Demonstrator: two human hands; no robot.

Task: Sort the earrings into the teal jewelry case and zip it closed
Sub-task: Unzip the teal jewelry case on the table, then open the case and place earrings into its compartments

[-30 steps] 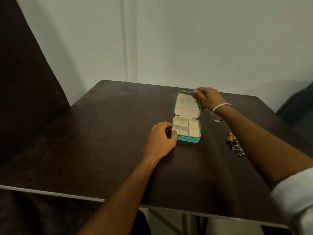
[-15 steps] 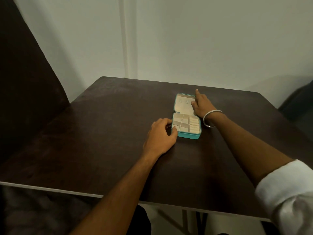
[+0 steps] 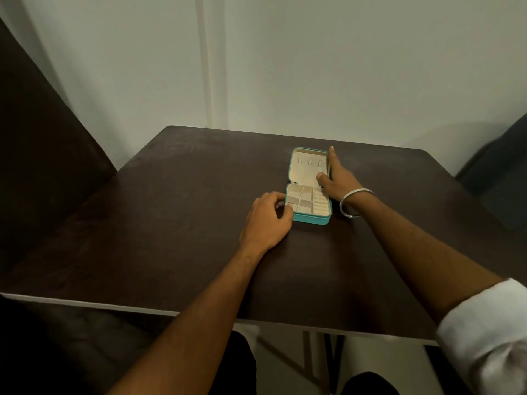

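Observation:
The teal jewelry case (image 3: 310, 218) lies open on the dark table (image 3: 171, 212), right of centre. Its cream lid (image 3: 306, 171) is laid back flat, and the divided tray faces up with nothing visible in its compartments. My left hand (image 3: 265, 220) holds the tray's near left corner with curled fingers and thumb. My right hand (image 3: 340, 181) rests on the lid's right rim, its index finger straight along the edge and its thumb on the lining. No earrings are visible; my right forearm covers the table to the right of the case.
A silver bangle (image 3: 353, 202) sits on my right wrist. A dark chair back (image 3: 42, 152) rises at the left and another dark seat (image 3: 499, 172) stands at the far right. The table's near edge (image 3: 114, 306) is close to me.
The lid went from upright to flat on the table under my right hand. The view shifted, and the earrings seen earlier at the right are now out of sight. My left hand stayed put.

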